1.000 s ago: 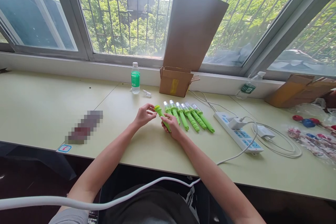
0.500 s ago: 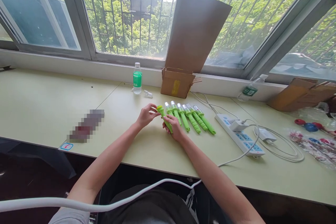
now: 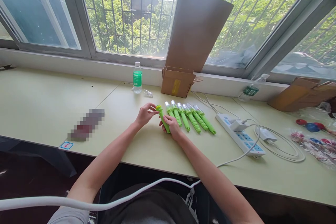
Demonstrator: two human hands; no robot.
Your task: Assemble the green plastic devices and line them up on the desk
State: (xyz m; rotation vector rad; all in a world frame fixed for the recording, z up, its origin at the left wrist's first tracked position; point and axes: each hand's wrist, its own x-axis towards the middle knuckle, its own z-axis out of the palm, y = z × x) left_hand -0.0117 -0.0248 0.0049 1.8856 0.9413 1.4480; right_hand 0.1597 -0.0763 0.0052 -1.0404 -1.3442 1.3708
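A green plastic stick-like handle [image 3: 164,121] with a wider, yellow-green ringed top is held just above the table, tilted with its top up and to the left. Wrapped around its lower part is my right hand [image 3: 172,128], its fingers closed. My left hand [image 3: 146,114] pinches at the ringed top with thumb and fingers. Whether anything small sits between those fingertips is hidden. Just right of my hands lies a row of several similar green sticks [image 3: 193,121], each with a clear or silvery tip pointing toward the window.
Behind my hands stand a green-labelled water bottle [image 3: 137,78], a small clear plastic piece [image 3: 148,93] and an open cardboard box [image 3: 175,83]. A white power strip [image 3: 240,135] with cables lies right. Bagged items [image 3: 315,145] are at far right. A white cable [image 3: 105,205] crosses before my body.
The green handle has tipped slightly more upright and shifted a little left, with my right hand moving along. My left hand stays at its top. The row of sticks is unmoved.
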